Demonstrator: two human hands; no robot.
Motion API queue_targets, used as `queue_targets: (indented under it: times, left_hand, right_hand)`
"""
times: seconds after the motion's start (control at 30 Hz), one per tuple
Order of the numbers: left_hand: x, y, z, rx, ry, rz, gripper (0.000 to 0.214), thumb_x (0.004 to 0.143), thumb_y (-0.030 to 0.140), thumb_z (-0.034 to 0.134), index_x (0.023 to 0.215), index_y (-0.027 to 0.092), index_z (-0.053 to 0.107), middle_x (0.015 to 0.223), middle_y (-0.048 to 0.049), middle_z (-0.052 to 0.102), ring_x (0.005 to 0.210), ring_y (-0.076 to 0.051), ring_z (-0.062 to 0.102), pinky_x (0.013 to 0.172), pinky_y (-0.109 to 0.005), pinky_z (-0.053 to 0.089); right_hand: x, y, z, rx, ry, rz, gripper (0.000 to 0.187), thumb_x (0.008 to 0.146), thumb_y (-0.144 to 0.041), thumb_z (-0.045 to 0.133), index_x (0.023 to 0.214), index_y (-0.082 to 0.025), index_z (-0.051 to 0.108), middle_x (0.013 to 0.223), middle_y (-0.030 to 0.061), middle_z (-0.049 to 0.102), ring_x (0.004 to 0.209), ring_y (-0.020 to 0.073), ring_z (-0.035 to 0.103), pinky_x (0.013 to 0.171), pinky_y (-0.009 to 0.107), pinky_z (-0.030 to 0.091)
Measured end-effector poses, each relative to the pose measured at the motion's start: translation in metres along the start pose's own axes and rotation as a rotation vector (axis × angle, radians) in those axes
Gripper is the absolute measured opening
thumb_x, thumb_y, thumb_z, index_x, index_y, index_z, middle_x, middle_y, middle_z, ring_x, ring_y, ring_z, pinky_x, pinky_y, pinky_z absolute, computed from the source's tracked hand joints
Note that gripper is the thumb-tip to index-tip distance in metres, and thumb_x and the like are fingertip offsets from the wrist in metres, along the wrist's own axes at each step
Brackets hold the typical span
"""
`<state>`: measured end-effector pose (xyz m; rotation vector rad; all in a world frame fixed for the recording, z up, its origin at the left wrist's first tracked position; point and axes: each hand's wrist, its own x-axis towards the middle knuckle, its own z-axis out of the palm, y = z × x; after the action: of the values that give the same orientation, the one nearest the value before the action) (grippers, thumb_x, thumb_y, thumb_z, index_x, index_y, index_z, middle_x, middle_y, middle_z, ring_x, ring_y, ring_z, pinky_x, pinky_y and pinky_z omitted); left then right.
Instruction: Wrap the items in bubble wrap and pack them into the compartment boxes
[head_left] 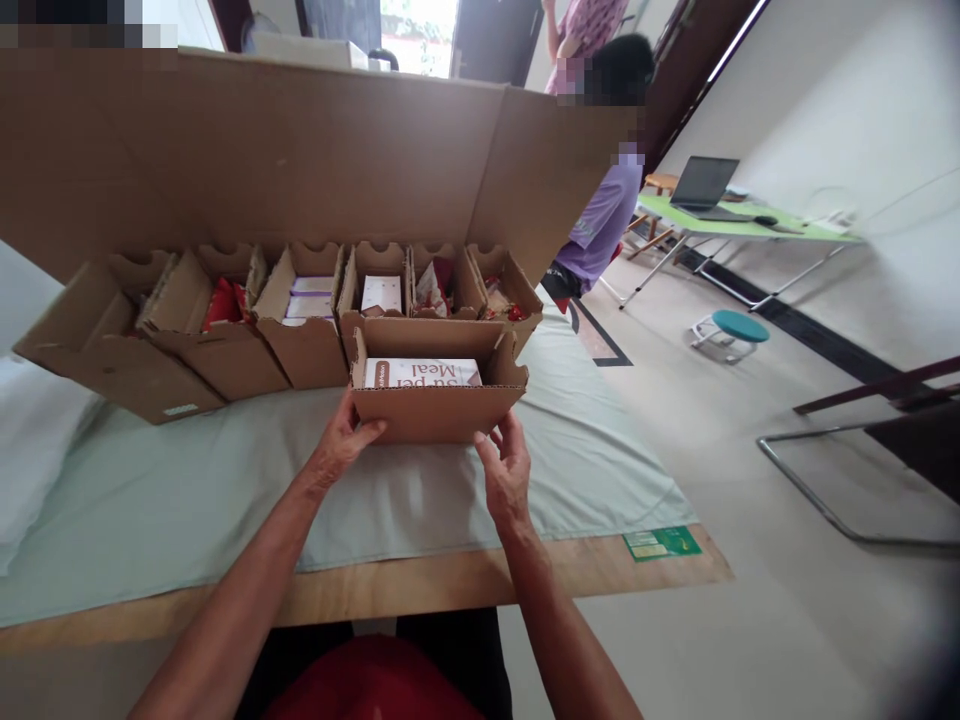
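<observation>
Between my two hands is an open-topped cardboard bin (435, 415), turned sideways in front of a row of similar bins. Inside it lies a white carton (424, 373) with the word "Meal" printed upside down from my side. My left hand (346, 440) grips the bin's lower left end, its thumb along the front. At the right end my right hand (506, 470) holds the bin, thumb on the front face and fingers behind. Behind stand several cardboard bins (307, 355) holding red packets (225, 303), purple-white boxes (309, 298) and a white box (382, 294).
A tall cardboard panel (322, 150) rises behind the bins. A pale green cloth (225, 470) covers the wooden table (405, 568), with a green card (662, 543) at its edge. A person in a purple shirt (607, 210) sits beyond; a teal stool (739, 326) stands right.
</observation>
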<state>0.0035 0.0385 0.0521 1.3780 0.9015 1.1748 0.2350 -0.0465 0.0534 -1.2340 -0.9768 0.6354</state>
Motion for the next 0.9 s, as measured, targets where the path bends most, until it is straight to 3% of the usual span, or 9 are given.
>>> queue_targets:
  times: [0.3,0.43,0.57,0.73,0.9]
  left_hand:
    - [0.005,-0.010,0.012,0.021,0.053,0.029,0.086,0.077,0.045,0.078,0.151,0.020,0.040,0.151,-0.0163,0.052,0.133,-0.031,0.056,0.115,-0.050,0.044]
    - [-0.022,-0.009,-0.007,0.093,0.095,0.016,0.077,0.080,0.043,0.076,0.148,0.021,0.048,0.149,-0.0168,0.056,0.135,-0.033,0.055,0.111,-0.053,0.046]
    - [-0.075,0.006,-0.067,0.361,0.234,-0.033,0.054,0.085,0.036,0.069,0.136,0.020,0.062,0.140,-0.0145,0.064,0.130,-0.032,0.060,0.111,-0.052,0.048]
    - [-0.154,0.037,-0.161,0.794,0.575,-0.062,0.034,0.087,0.033,0.060,0.115,0.019,0.072,0.124,-0.0117,0.072,0.122,-0.029,0.063,0.112,-0.051,0.046]
    - [-0.193,0.061,-0.255,1.212,0.783,-0.073,0.031,0.088,0.034,0.054,0.109,0.021,0.072,0.124,-0.0100,0.071,0.130,-0.030,0.058,0.119,-0.051,0.038]
  right_hand:
    - [0.017,0.009,-0.008,-0.010,-0.005,0.013,0.066,0.082,-0.045,0.072,0.142,-0.024,0.053,0.146,0.0134,0.058,0.132,0.0293,0.057,0.111,0.053,0.045]
    - [-0.003,0.020,-0.021,-0.172,0.090,0.060,0.074,0.076,-0.052,0.074,0.141,-0.024,0.053,0.147,0.0150,0.055,0.135,0.0335,0.054,0.109,0.058,0.045]
    - [-0.026,0.032,-0.036,-0.265,0.085,0.210,0.073,0.071,-0.055,0.077,0.136,-0.025,0.060,0.136,0.0181,0.063,0.130,0.0399,0.060,0.107,0.065,0.045]
    - [-0.038,0.023,-0.035,-0.533,0.046,0.110,0.039,0.073,-0.055,0.071,0.108,-0.038,0.072,0.142,0.0156,0.062,0.112,0.0393,0.069,0.096,0.064,0.050]
    - [-0.034,0.015,-0.023,-0.690,-0.002,0.069,0.025,0.073,-0.059,0.061,0.086,-0.042,0.073,0.139,0.0134,0.064,0.131,0.0386,0.057,0.112,0.064,0.038]
